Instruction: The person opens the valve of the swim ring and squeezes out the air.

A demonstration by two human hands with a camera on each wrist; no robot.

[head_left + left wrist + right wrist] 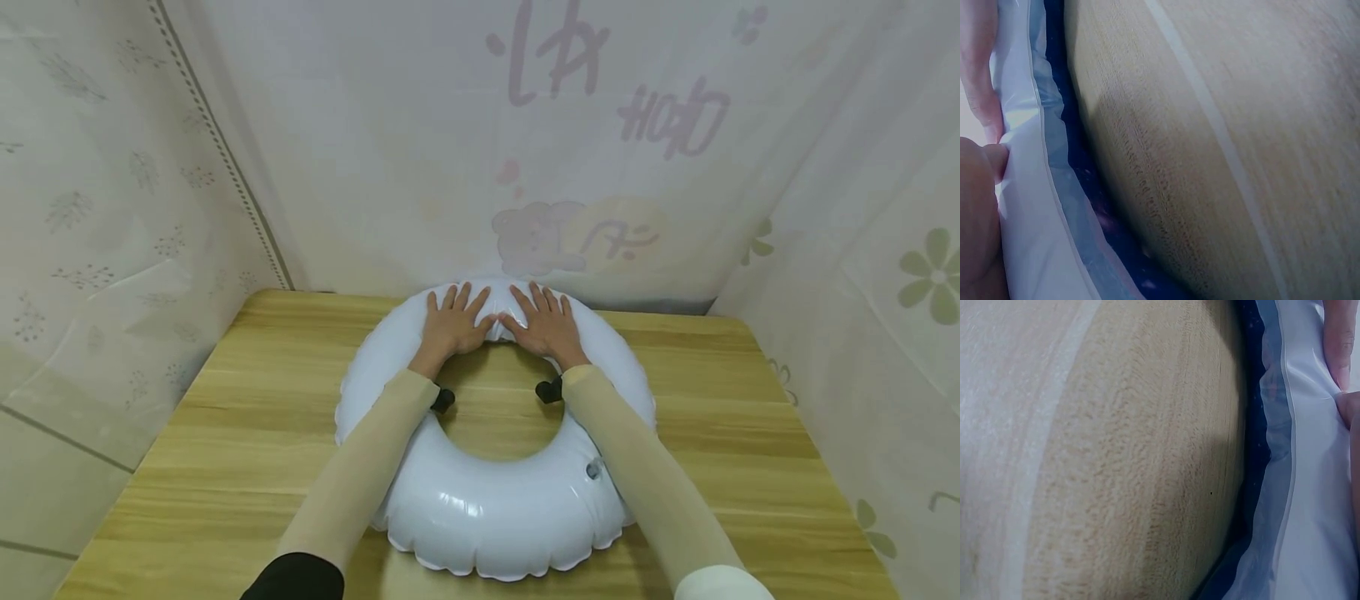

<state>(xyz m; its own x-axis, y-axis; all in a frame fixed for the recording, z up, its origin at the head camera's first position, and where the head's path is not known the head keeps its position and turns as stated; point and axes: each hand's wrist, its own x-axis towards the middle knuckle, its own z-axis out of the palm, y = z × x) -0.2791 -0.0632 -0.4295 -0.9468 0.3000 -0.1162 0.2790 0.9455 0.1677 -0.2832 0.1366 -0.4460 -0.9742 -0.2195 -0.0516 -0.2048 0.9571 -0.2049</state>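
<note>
Fingers [461,300] lie straight and fanned apart on the left hand [454,327], which rests palm down on the far side of a white inflatable ring [487,508]. The right hand [549,328] lies just beside it in the same manner, its fingers extended and apart on the same stretch of ring. Both thumbs point inward towards each other over the ring's inner edge; whether their tips touch cannot be told.

The ring lies flat on a wooden desk [225,408], its far edge near the back cloth [375,183], and bare wood grain shows through its round hole. Its outer seam is scalloped along the near side, where light glints off the glossy surface. A small clear valve [593,468] sits on the near right part, close to the right forearm.

Beige sleeves [360,467] cover both forearms, which reach over the ring from the near side. A small dark object [444,401] shows at the left wrist and another at the right, both over the hole.

In each wrist view, fingertips touch the ring's white wall, with a translucent seam and a dark blue strip beside it. Faint pink lettering [555,50] marks the back cloth; a green flower [937,277] is printed on the right-hand cloth.
</note>
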